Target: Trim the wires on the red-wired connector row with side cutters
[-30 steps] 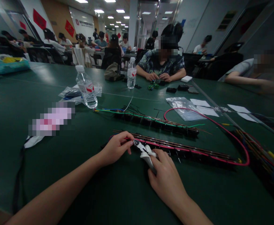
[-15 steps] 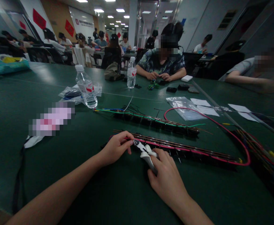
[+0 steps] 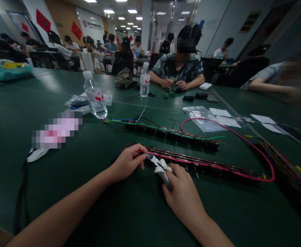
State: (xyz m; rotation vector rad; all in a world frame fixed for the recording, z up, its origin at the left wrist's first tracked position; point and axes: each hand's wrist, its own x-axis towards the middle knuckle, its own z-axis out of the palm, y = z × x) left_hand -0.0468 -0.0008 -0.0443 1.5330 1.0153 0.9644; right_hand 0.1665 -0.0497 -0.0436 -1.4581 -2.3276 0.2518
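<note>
Little has changed since a second ago: the right hand (image 3: 182,195) still grips the white-handled cutters (image 3: 159,167), fingers wrapped round the handles, while the left hand (image 3: 126,162) pinches the near strip (image 3: 204,164), a long dark row of parts laced with red wire (image 3: 243,139), lying on the green tabletop (image 3: 130,212).
</note>
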